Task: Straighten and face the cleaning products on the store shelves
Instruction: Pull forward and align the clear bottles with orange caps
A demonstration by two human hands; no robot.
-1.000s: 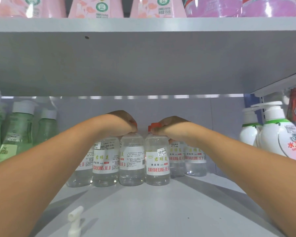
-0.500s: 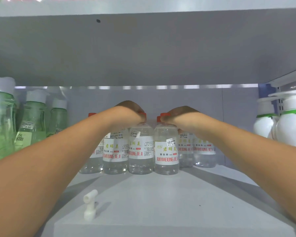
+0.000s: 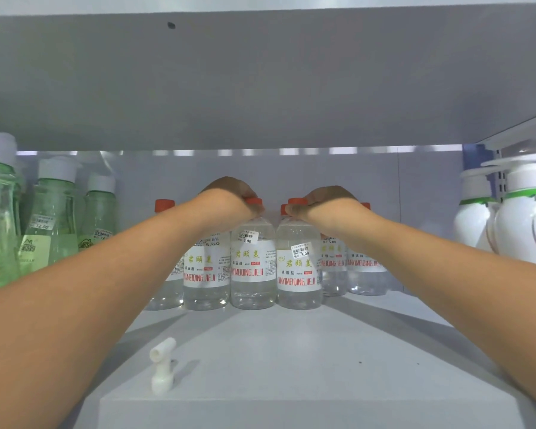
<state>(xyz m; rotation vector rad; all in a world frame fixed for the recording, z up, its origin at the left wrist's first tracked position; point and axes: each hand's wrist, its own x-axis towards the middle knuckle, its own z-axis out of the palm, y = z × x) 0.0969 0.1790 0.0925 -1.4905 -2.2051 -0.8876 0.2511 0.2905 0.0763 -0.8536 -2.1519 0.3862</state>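
Observation:
Several clear bottles with orange caps and white labels stand in a group at the back of the white shelf (image 3: 291, 351). My left hand (image 3: 229, 199) grips the cap of one front bottle (image 3: 252, 270). My right hand (image 3: 325, 205) grips the cap of the bottle beside it (image 3: 298, 274). Both labels face forward, each with a price sticker. The two bottles stand upright and almost touch. More clear bottles stand to the left (image 3: 206, 274) and behind on the right (image 3: 365, 270), partly hidden by my arms.
Green bottles with white caps (image 3: 51, 218) line the left side. White pump bottles (image 3: 526, 224) stand at the right. A small white plastic nozzle part (image 3: 162, 365) lies near the shelf's front edge. The upper shelf (image 3: 260, 82) hangs low overhead.
The camera has dropped and moved closer, so the upper shelf's products have left the view. Both hands stay on the same two bottle caps; the bottles have barely shifted.

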